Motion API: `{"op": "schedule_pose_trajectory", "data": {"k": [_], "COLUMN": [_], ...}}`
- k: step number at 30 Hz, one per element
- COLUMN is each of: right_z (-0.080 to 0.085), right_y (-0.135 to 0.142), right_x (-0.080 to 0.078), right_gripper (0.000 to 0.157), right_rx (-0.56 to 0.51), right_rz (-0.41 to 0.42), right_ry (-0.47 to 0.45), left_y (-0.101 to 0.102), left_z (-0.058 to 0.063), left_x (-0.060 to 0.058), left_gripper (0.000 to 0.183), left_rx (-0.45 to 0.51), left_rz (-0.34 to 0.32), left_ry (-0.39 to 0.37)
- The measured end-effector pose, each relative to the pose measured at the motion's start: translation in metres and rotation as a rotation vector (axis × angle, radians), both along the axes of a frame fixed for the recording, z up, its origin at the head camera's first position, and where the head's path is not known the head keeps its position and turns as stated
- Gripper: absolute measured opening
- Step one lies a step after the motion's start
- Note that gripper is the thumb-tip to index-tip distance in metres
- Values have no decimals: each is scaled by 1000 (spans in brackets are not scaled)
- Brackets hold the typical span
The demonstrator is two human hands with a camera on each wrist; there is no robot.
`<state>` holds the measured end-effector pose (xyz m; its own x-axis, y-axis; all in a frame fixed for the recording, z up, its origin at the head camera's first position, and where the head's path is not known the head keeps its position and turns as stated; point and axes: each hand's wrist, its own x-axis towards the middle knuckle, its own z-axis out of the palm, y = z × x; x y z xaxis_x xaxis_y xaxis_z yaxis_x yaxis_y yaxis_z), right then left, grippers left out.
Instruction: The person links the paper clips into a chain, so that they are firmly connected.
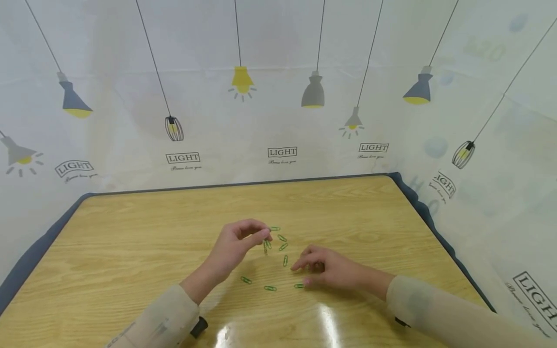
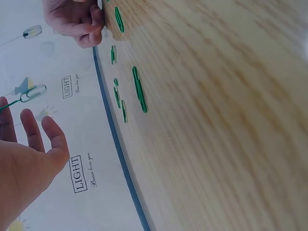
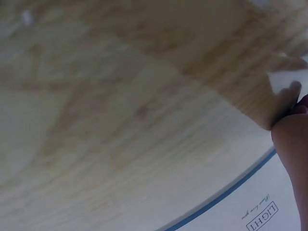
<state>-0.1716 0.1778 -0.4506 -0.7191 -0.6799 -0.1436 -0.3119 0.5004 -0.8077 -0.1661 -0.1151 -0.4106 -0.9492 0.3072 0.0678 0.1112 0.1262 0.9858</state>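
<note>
My left hand [image 1: 237, 244] pinches green paper clips [image 1: 267, 245] between thumb and index fingertip, and they dangle over the table. In the left wrist view a linked clip [image 2: 33, 92] sticks out past the fingers [image 2: 32, 130] of that hand. My right hand [image 1: 332, 268] is low over the wood, its index finger and thumb apart. Its thumb tip comes right at a green paper clip [image 1: 299, 286] lying flat. Between the hands lie more loose clips, among them an upright-lying one [image 1: 285, 261] and one farther back [image 1: 282, 238]. The right wrist view hides the right fingertips.
The wooden table [image 1: 152, 232] has a dark blue edge strip [image 1: 217, 185] at the back. Behind it hangs a pale sheet [image 1: 130, 96] printed with lamps. Two loose clips, one at the left [image 1: 246, 280] and one in front [image 1: 270, 288], lie nearer the front edge.
</note>
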Motion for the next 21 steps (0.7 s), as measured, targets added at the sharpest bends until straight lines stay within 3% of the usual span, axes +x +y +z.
{"op": "schedule_pose_trajectory", "data": {"k": [11,21], "right_z": [-9,-9], "right_y": [-8,-7], "right_x": [2,5], "right_gripper": [7,9], "right_rx": [11,36], "right_rz": [45,71], "right_ry": [59,74], "left_y": [-3,-3], "left_z": [-1,1], "left_x": [-1,1], "left_gripper": [26,25], "left_rx": [31,54], "left_rz": [-6,-4], "left_ry": [-18,-40]}}
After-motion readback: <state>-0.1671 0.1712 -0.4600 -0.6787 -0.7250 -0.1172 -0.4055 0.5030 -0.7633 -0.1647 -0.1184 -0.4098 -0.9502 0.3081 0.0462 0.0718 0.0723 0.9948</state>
